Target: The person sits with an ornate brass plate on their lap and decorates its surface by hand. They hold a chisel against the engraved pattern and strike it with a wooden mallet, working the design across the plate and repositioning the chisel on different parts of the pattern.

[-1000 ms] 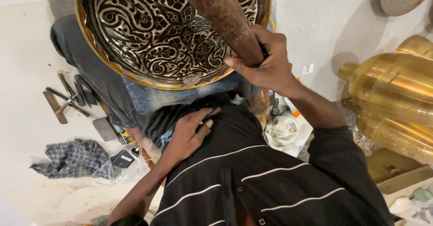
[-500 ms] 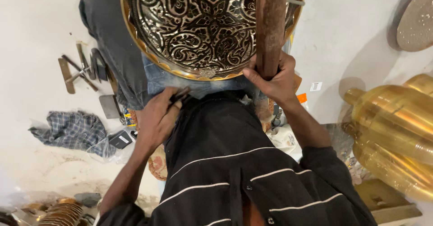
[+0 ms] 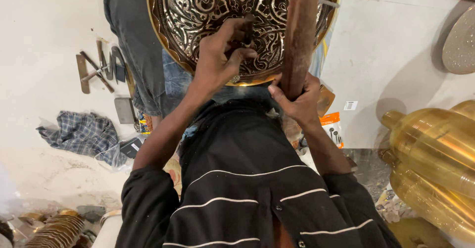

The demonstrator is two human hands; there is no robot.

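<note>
Brass tray (image 3: 208,10) propped on knees at far centre, tilted toward the worker so its face lay within reach. Left hand (image 3: 220,55) pressed on the engraved surface, grip closed round a small dark tool (image 3: 246,27), tip against the pattern. Right hand (image 3: 297,97) wrapped tight on a thick wooden shaft (image 3: 301,35) crossing the tray, probably a mallet handle, head out of view. Dense scrollwork and leaf motifs, dark ground, bright raised lines, scalloped golden rim. Hand tools (image 3: 99,70) and checked cloth (image 3: 81,131) left on the floor; brass vessels (image 3: 435,154) near right.
</note>
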